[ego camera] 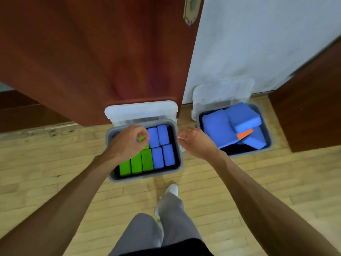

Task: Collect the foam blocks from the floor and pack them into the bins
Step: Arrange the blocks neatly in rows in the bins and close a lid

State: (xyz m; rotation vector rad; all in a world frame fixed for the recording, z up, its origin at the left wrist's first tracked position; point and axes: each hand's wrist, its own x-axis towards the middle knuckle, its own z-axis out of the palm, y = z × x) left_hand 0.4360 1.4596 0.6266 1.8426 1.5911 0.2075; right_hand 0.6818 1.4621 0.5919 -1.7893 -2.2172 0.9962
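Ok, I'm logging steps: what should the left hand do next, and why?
Probably press the green foam block down into its row and let go: the left hand seems to pinch it over the left bin, beside the packed blue blocks, and the right hand holds nothing.

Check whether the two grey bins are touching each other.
Apart. The head view shows a strip of wooden floor between the left bin and the right bin.

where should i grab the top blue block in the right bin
Take the top blue block by its long near and far sides, coming from above. It lies tilted on the other blue blocks, so those sides look free; an orange piece sits under its near edge.
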